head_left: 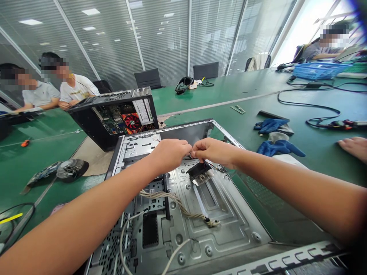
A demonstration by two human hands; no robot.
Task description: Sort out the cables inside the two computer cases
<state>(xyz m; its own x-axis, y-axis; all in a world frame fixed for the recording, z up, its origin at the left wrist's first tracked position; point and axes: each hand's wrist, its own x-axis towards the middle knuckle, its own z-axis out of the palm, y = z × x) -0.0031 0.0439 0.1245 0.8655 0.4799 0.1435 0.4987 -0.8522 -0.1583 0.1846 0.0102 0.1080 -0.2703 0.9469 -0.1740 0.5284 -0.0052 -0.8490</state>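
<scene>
My left hand and my right hand meet above an open metal computer case, their fingertips pinched together. Between them runs a thin dark cable; its ends are partly hidden by the fingers. Just below my right hand is a heatsink with a black top part and pale metal fins. Whether it hangs or rests on the case floor I cannot tell. A twisted bundle of beige cables lies inside the case, nearer to me.
A black computer tower with a red fan stands behind the case. Blue-grey gloves lie to the right, a round fan part to the left. A blue basket is far right. Other people sit around the green table; one person's hand rests at right.
</scene>
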